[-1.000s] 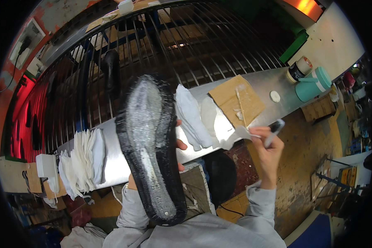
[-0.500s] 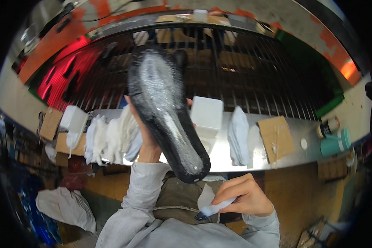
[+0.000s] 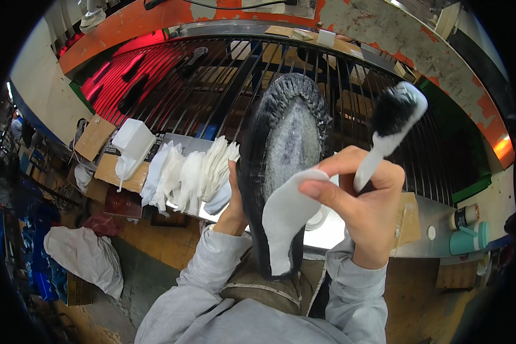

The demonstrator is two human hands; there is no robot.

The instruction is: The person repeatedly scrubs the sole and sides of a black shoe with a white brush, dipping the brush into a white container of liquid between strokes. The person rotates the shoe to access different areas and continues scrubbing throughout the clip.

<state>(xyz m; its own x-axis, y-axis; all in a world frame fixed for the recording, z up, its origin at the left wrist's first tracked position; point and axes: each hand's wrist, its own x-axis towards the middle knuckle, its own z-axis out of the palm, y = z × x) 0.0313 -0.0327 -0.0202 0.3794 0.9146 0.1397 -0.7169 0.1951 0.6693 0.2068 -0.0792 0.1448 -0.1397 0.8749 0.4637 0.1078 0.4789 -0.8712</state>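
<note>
A black shoe upper [image 3: 255, 143] is held sole side up, its gathered toe end pointing away from me and its grey underside shiny. My left hand [image 3: 233, 209] grips it along its left side, the fingers partly hidden beneath. Between thumb and forefinger, my right hand [image 3: 370, 200] pinches a white sole-shaped sheet [image 3: 286, 209] over the narrow rear half of the underside; whether it touches all along, I cannot tell. The same hand also holds a brush [image 3: 395, 114] with a white handle and black bristles, pointing up and away from the shoe.
Beyond the bench edge runs a barred conveyor [image 3: 218, 86] with dark shoes under red light at left. White cloth-like pieces [image 3: 192, 178] and a white container [image 3: 135, 143] lie left on the bench. Cardboard [image 3: 408, 221] and a teal mug [image 3: 469, 238] are at right.
My right hand has risen from near my waist to the shoe, bringing the white sheet over the underside and the brush upward. The shoe now stands straighter and farther right in view.
</note>
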